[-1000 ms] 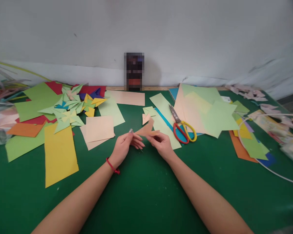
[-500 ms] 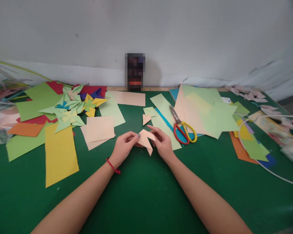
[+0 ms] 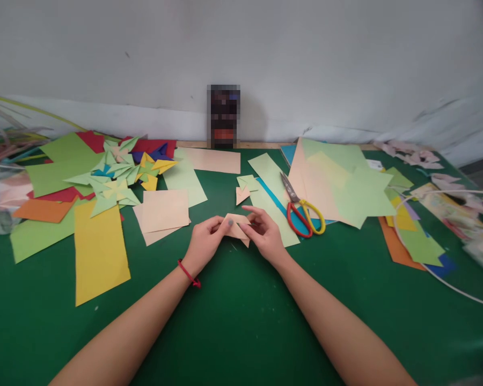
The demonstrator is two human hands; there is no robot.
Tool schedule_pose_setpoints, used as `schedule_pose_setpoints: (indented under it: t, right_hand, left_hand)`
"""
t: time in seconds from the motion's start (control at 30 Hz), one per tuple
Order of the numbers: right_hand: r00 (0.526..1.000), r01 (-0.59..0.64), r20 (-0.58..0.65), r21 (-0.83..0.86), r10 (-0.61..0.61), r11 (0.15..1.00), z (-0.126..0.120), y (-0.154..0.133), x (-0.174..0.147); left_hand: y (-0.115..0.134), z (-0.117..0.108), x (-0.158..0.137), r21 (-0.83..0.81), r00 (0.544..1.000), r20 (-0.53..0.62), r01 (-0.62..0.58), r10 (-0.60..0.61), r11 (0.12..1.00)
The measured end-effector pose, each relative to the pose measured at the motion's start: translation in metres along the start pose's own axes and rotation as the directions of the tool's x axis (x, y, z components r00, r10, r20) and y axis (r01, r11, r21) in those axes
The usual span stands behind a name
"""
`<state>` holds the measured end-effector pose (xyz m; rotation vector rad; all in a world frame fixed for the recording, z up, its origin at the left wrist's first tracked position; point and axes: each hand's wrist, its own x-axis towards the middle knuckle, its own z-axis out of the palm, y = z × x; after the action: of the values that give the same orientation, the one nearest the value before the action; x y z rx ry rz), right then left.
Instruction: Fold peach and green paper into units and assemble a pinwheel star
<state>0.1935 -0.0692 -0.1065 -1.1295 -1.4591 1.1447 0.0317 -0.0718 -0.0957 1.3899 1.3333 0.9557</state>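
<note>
Between my hands is a small folded piece of pale peach paper point(image 3: 236, 230), held just above the green table point(image 3: 241, 311). My left hand point(image 3: 207, 236) grips its left side, thumb on top. My right hand point(image 3: 264, 230) has its thumb and fingers closed on the right side, with the index finger reaching out above. The fingertips under the paper are hidden. Just beyond my hands lie a small folded peach piece point(image 3: 242, 195) and a folded light green piece point(image 3: 248, 183). To the left rest peach paper squares point(image 3: 166, 210).
Scissors point(image 3: 301, 209) with one red and one yellow handle lie right of my hands. Behind them are large green and peach sheets point(image 3: 334, 182). Folded paper stars point(image 3: 121, 171) pile up at left, near a yellow sheet point(image 3: 101, 252). A blurred dark object point(image 3: 224, 115) leans against the wall.
The peach paper has tilted and its lower flap has drawn up toward my hands. My right thumb has moved in onto the paper's right side.
</note>
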Motion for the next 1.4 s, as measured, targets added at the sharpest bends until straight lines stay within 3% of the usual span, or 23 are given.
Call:
schedule_pose_setpoints:
  t: [0.13, 0.27, 0.53, 0.67, 0.93, 1.13, 1.4]
  right_hand:
    - [0.992, 0.125, -0.022, -0.106, -0.128, 0.986, -0.0007, -0.0013, -0.0003]
    - [0.972, 0.233, 0.042, -0.184, -0.229, 0.955, -0.0016, -0.0027, 0.0002]
    - [0.963, 0.253, 0.145, -0.196, -0.227, 0.947, -0.0023, -0.0008, -0.0008]
    - [0.954, 0.283, 0.167, -0.222, -0.250, 0.933, -0.0022, 0.0001, -0.0012]
    - [0.917, 0.380, 0.251, -0.314, -0.310, 0.870, -0.0009, 0.0012, -0.0028]
    - [0.922, 0.379, 0.211, -0.324, -0.325, 0.867, -0.0012, 0.0028, -0.0018]
    - [0.976, 0.210, -0.014, -0.213, -0.218, 0.954, -0.0018, -0.0006, -0.0001]
  left_hand:
    - [-0.0006, -0.0019, 0.0019, -0.060, 0.995, -0.054, 0.080, -0.084, 0.995]
    - [-0.0017, -0.0046, 0.0043, -0.087, 0.995, -0.036, 0.090, -0.093, 0.992]
    - [-0.0008, -0.0051, 0.0044, -0.168, 0.997, 0.014, 0.082, -0.081, 0.982]
    - [-0.0009, -0.0049, 0.0029, -0.160, 0.999, -0.025, 0.042, -0.047, 0.986]
    - [-0.0018, -0.0072, 0.0029, -0.124, 1.000, 0.007, 0.014, -0.014, 0.992]
    - [-0.0017, -0.0069, 0.0022, -0.120, 0.999, 0.034, 0.026, -0.022, 0.992]
    - [-0.0035, -0.0013, 0.0005, -0.186, 0.990, 0.135, 0.065, -0.039, 0.980]
